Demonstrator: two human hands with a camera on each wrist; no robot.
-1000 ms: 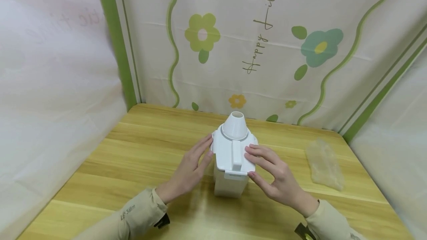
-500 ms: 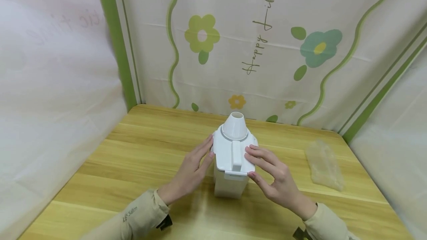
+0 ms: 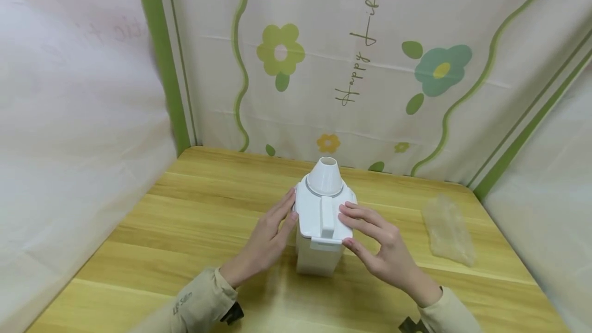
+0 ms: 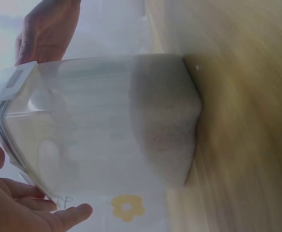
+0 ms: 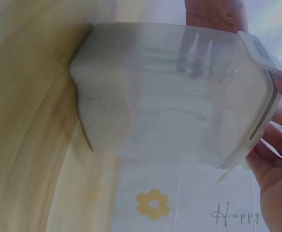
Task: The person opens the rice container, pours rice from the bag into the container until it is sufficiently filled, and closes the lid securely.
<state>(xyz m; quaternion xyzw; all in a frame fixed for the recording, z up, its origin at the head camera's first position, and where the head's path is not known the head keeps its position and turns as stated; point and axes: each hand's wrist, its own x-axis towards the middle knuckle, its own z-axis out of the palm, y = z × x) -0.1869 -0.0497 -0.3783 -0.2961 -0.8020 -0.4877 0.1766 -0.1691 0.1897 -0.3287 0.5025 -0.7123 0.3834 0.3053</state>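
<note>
Upright on the table stands a clear storage container with a white lid. A white cone-shaped cap tops the lid's far end, and a raised bar runs toward the near edge. Pale granular contents fill its lower part in the left wrist view. My left hand touches the lid's left side with extended fingers. On the other side, my right hand rests fingertips on the lid's right part, its thumb at the near right corner. A white clip sits at the lid's edge in the right wrist view.
A crumpled clear plastic bag lies on the wooden table, right of the container. Behind the table hangs a pale curtain printed with flowers, and pale sheets enclose both sides.
Both hands keep their places at the lid and the container stays where it was. The head view has shifted slightly, and the sleeves have moved a little inward.
</note>
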